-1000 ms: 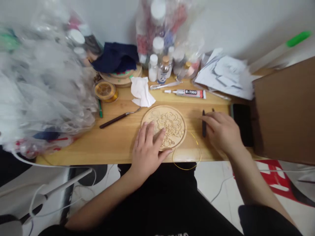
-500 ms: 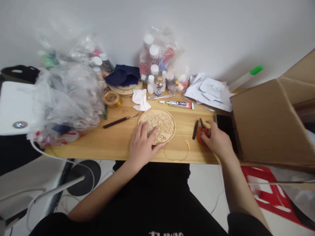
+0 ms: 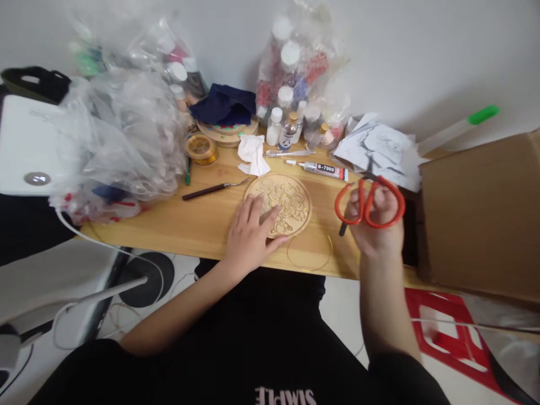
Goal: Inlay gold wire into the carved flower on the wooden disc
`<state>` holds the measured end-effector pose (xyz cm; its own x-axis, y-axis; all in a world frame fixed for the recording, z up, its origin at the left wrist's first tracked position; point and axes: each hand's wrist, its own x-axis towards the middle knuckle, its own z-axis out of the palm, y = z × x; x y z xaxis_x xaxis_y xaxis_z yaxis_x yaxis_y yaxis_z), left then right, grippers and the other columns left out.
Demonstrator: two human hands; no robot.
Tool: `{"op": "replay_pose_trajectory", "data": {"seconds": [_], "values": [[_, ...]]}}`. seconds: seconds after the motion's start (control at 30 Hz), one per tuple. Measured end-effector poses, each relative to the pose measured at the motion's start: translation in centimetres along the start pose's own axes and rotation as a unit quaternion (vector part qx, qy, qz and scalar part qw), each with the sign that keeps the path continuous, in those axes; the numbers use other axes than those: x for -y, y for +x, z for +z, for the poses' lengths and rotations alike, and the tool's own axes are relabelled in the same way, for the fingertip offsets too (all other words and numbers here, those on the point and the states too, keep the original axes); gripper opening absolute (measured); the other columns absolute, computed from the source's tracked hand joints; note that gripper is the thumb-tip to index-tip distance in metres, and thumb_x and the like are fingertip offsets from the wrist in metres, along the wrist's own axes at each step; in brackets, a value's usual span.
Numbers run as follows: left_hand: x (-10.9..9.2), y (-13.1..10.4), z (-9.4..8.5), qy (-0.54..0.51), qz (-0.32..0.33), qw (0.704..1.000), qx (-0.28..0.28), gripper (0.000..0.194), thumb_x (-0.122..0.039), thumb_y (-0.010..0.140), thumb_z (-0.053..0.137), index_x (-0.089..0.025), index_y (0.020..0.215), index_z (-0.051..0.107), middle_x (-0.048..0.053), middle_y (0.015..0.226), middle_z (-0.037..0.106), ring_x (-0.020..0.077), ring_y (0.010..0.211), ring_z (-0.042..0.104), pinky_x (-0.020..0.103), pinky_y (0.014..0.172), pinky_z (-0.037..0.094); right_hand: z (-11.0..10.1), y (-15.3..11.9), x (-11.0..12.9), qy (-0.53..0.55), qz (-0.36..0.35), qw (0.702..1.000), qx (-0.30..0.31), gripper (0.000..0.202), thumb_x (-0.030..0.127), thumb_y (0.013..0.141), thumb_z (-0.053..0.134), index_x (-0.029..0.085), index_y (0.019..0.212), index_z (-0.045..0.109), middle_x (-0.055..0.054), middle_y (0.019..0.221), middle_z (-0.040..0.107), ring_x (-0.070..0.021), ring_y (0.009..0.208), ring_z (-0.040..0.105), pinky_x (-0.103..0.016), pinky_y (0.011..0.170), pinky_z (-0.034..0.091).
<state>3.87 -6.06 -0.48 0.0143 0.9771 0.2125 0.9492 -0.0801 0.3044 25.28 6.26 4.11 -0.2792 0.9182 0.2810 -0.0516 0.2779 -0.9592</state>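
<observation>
A round wooden disc with a carved flower pattern lies on the table near its front edge. My left hand rests flat on the disc's left side, fingers spread. Raised above the table on the right, my right hand grips a pair of scissors with orange loop handles; the handles face me and the blades are mostly hidden behind. A thin golden wire curls from the disc's lower edge. The short black stick lies partly behind the scissors.
Around the disc are a dark-handled tool, a white tissue, a glue tube and a spool of golden wire. Bagged bottles and plastic bags stand behind. A cardboard box bounds the right side.
My right hand has picked the scissors up off the table and raised them, turning the handles toward me. My left hand stays on the disc. The camera view has shifted.
</observation>
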Motion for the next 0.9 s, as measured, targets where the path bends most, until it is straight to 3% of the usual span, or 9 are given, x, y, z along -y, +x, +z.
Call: {"op": "replay_pose_trajectory", "data": {"seconds": [0.17,0.27,0.4,0.53,0.67,0.8,0.9], "values": [[0.0,0.1,-0.1,0.001,0.004,1.000,-0.003,0.059,-0.055,0.090,0.061,-0.019,0.137,0.059,0.024,0.149,0.046,0.0438,0.141,0.040,0.060,0.110,0.041,2.2,1.3,-1.4,0.052,0.062,0.994,0.079,0.023,0.051,0.087,0.058,0.030,0.097,0.054,0.005,0.071,0.056,-0.0081,0.046,0.046,-0.019,0.039,0.037],[-0.1,0.1,-0.1,0.001,0.001,1.000,-0.004,0.059,-0.055,0.089,0.062,-0.018,0.136,0.059,0.025,0.148,0.046,0.0447,0.140,0.041,0.060,0.110,0.041,2.7,1.2,-1.4,0.062,0.095,0.987,0.112,0.026,0.049,0.086,0.059,0.031,0.104,0.053,0.004,0.076,0.059,-0.0089,0.050,0.052,-0.019,0.041,0.041],[-0.1,0.1,0.0,-0.003,0.000,1.000,-0.012,0.060,-0.056,0.090,0.060,-0.019,0.136,0.059,0.024,0.148,0.046,0.0448,0.140,0.040,0.061,0.109,0.041,3.4,0.5,-1.3,0.071,0.064,0.986,0.135,0.022,0.047,0.089,0.058,0.033,0.105,0.055,0.002,0.085,0.061,-0.0110,0.062,0.060,-0.024,0.052,0.051],[0.0,0.1,0.2,-0.001,-0.001,1.000,-0.014,0.060,-0.057,0.090,0.060,-0.020,0.137,0.058,0.023,0.148,0.047,0.0436,0.141,0.040,0.060,0.110,0.041,3.5,-0.2,-0.8,0.062,0.039,0.990,0.118,0.030,0.050,0.083,0.067,0.033,0.105,0.058,0.002,0.087,0.063,-0.0142,0.068,0.062,-0.032,0.063,0.056],[0.0,0.1,0.2,0.005,0.004,1.000,-0.021,0.059,-0.056,0.089,0.061,-0.019,0.136,0.059,0.023,0.147,0.048,0.0437,0.140,0.042,0.060,0.109,0.041,3.7,0.3,0.8,0.013,0.025,0.995,0.094,0.041,0.057,0.075,0.075,0.029,0.102,0.062,0.001,0.080,0.062,-0.0162,0.066,0.060,-0.032,0.059,0.054],[0.0,0.1,0.2,0.007,0.006,1.000,-0.023,0.059,-0.056,0.089,0.062,-0.019,0.134,0.060,0.023,0.146,0.049,0.0435,0.139,0.043,0.059,0.110,0.041,5.1,1.9,1.8,0.014,-0.016,0.999,0.034,0.042,0.061,0.091,0.054,0.023,0.075,0.063,0.001,0.062,0.055,-0.0126,0.052,0.049,-0.026,0.048,0.043],[0.0,0.2,0.2,0.002,0.003,1.000,-0.019,0.060,-0.055,0.087,0.064,-0.019,0.134,0.060,0.024,0.147,0.048,0.0441,0.140,0.041,0.060,0.110,0.040,6.4,2.6,1.0,-0.065,-0.060,0.996,0.005,0.056,0.061,0.098,0.040,0.022,0.069,0.067,-0.001,0.061,0.060,-0.0125,0.051,0.051,-0.028,0.050,0.045]]}}
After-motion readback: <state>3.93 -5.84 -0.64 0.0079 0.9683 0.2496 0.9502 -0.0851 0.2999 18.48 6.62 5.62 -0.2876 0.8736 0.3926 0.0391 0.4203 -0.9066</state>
